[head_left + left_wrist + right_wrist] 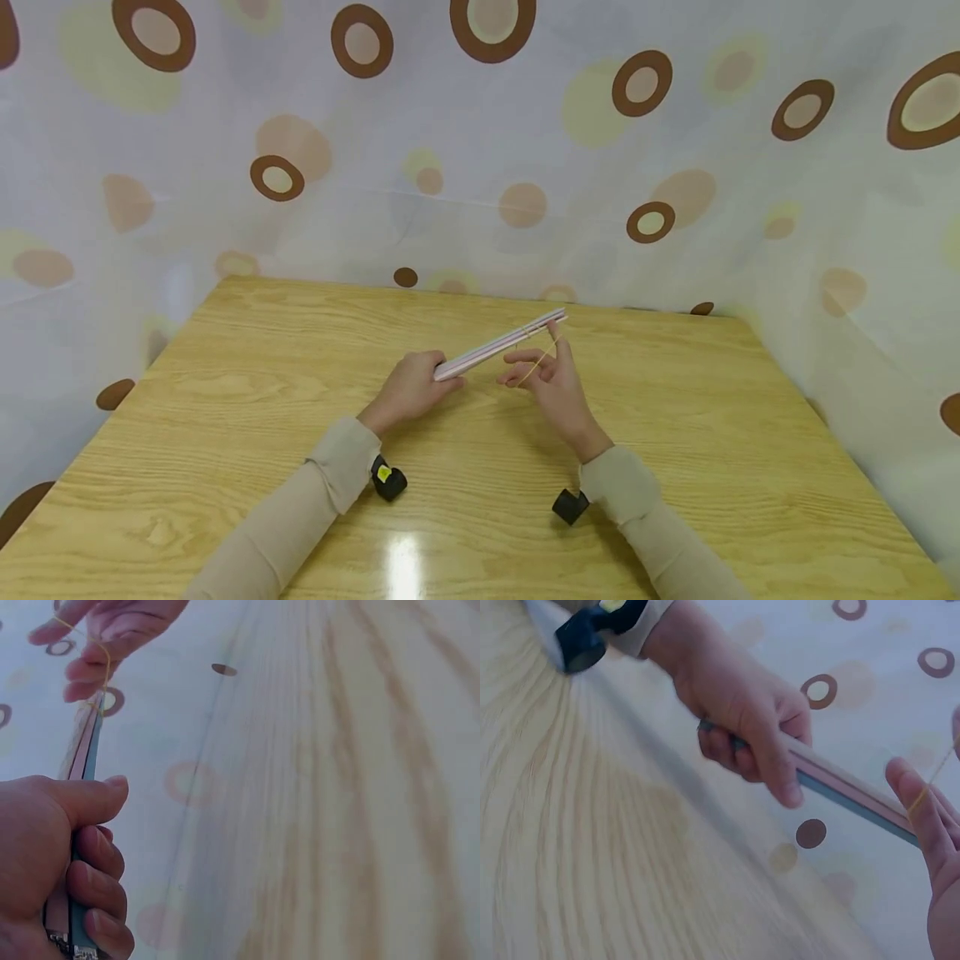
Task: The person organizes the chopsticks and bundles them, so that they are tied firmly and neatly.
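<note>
My left hand (408, 387) grips the near end of a slim, stiff bundle (487, 346) of long flat pieces. Pink, blue and whitish layers show along the bundle in the right wrist view (855, 791), and its lower end looks patterned in the left wrist view. The bundle slants up to the right, above the table. At its far end is my right hand (561, 396), with a thin yellow rubber band (538, 362) stretched across its partly curled fingers. The left wrist view shows the band (107, 658) running down to the bundle's tip, where a yellow strand crosses it.
Beneath both hands lies a wood-grain table (262, 417). A pale curtain (465, 150) with brown ringed dots hangs behind it and along its sides. Black wrist cameras (388, 480) hang by both sleeves.
</note>
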Action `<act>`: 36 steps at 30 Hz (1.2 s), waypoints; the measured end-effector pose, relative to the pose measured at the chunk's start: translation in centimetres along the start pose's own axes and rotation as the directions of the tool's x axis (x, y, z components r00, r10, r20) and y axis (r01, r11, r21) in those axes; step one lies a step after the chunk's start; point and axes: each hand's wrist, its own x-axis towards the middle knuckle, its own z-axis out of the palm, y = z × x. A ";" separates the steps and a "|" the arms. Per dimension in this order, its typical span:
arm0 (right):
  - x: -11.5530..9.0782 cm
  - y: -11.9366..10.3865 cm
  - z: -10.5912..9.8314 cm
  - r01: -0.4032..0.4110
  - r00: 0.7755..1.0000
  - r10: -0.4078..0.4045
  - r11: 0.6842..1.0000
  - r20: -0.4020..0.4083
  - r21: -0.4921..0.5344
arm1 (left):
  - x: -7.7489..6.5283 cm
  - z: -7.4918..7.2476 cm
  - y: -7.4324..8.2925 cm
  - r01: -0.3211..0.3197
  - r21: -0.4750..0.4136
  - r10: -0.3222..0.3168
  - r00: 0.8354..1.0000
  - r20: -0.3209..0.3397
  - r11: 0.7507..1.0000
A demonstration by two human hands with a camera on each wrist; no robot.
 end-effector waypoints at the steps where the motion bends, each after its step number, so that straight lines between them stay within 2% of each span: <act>1: 0.0 -0.1 0.0 -0.004 1.000 0.004 1.000 -0.028 0.015 | 0.0 0.0 0.1 0.000 0.008 0.000 1.000 -0.010 1.000; 8: 0.1 -0.9 0.3 -0.052 0.987 0.068 0.992 -0.144 0.112 | -0.4 0.0 0.7 0.005 0.035 -0.003 0.998 -0.058 0.999; 12: 0.4 -1.2 0.3 -0.119 0.972 0.155 0.972 -0.175 0.202 | -0.4 0.0 1.0 -0.005 0.051 0.009 0.997 -0.075 0.999; 15: 0.6 -1.5 -0.3 -0.190 0.954 0.251 0.929 -0.164 0.316 | -0.4 0.0 1.1 -0.009 0.077 0.015 0.997 -0.076 0.997; 18: 0.8 -1.6 -1.5 -0.213 0.949 0.293 0.869 -0.117 0.446 | -0.4 0.0 1.2 -0.020 0.112 0.029 0.996 -0.080 0.994; 22: 0.9 -1.5 -2.8 -0.178 0.963 0.263 0.794 -0.064 0.581 | -0.5 0.1 1.3 -0.048 0.151 0.061 0.994 -0.085 0.987; 27: 1.1 -1.2 -3.8 -0.121 0.982 0.186 0.751 -0.032 0.650 | -0.6 0.0 1.3 -0.097 0.166 0.113 0.990 -0.089 0.981; 32: 1.0 -1.1 -4.6 -0.115 0.984 0.174 0.752 -0.027 0.649 | -0.7 -0.3 1.1 -0.190 0.226 0.216 0.972 -0.097 0.956; 33: 0.9 -1.1 -4.7 -0.122 0.983 0.181 0.760 -0.027 0.639 | -0.8 -0.4 1.0 -0.209 0.247 0.240 0.965 -0.103 0.946; 36: 0.8 -0.8 -5.1 -0.164 0.977 0.211 0.812 -0.021 0.560 | -1.0 -0.6 0.8 -0.258 0.308 0.307 0.944 -0.123 0.916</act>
